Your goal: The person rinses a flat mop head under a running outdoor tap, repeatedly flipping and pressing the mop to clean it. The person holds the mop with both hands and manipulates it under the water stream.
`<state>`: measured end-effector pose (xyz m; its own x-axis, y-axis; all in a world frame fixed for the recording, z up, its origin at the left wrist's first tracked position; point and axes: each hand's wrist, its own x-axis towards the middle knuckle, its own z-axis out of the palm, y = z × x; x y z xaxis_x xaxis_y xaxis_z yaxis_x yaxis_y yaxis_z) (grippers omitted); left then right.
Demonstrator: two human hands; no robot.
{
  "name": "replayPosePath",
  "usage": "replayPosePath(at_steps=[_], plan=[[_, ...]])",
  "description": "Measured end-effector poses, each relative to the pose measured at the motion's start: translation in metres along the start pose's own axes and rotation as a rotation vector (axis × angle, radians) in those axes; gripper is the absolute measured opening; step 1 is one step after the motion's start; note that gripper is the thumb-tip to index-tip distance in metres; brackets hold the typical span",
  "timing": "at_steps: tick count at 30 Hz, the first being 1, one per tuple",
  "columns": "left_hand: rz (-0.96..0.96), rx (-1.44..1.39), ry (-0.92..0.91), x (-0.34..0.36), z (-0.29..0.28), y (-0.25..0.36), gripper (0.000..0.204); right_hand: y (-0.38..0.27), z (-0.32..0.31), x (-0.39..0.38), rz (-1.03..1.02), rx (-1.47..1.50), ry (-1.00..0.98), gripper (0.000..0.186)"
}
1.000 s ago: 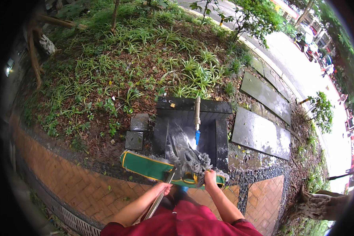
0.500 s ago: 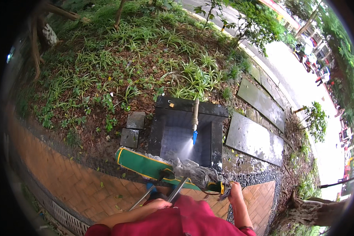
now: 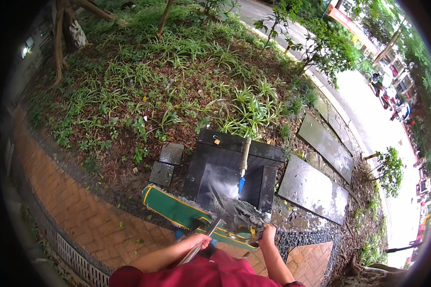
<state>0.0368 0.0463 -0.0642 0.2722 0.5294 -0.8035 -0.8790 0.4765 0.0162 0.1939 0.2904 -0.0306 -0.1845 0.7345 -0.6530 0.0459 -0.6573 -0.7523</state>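
A wide flat mop (image 3: 170, 206) with a green, yellow-edged backing lies across the near side of a dark stone sink (image 3: 268, 190). My left hand (image 3: 196, 240) is wrapped round its metal handle (image 3: 212, 228), close below the head. At the mop's right end my right hand (image 3: 267, 235) grips the head's edge and some strands; its fingertips are partly hidden. Wet grey mop strands (image 3: 234, 213) hang over into the basin. Water sprays onto them from a blue nozzle (image 3: 242, 185) on the tap pipe (image 3: 244, 155).
A padlock (image 3: 217, 141) rests on the sink's back ledge. Stone slabs (image 3: 313, 189) lie to the right and small dark blocks (image 3: 162, 173) to the left. Brick paving (image 3: 81, 203) runs along the near side, with a planted bed (image 3: 124, 103) behind. A tree trunk (image 3: 373, 277) stands near right.
The mop strands have come into the water spray and look darker. My right hand has shifted left with its end of the mop. The whole view has tilted, so the scene sits lower.
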Motion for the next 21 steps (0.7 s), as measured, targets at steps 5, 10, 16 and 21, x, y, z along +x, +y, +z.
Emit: replayPosePath(at_steps=[5,10,16,21], plan=[[0.009,-0.014,-0.060,0.022,0.005,-0.004,0.019,-0.060,-0.009,0.023,0.110,0.337,-0.124,0.033],[-0.007,-0.005,-0.048,0.034,0.018,0.000,0.019,-0.088,-0.033,0.057,0.092,0.241,0.011,0.036],[0.006,0.097,0.090,0.038,0.027,-0.008,0.023,-0.044,-0.088,0.055,0.063,0.080,-0.052,0.030],[0.002,0.247,0.105,0.043,0.024,-0.035,0.015,-0.027,-0.150,0.023,0.116,0.030,0.051,0.031]])
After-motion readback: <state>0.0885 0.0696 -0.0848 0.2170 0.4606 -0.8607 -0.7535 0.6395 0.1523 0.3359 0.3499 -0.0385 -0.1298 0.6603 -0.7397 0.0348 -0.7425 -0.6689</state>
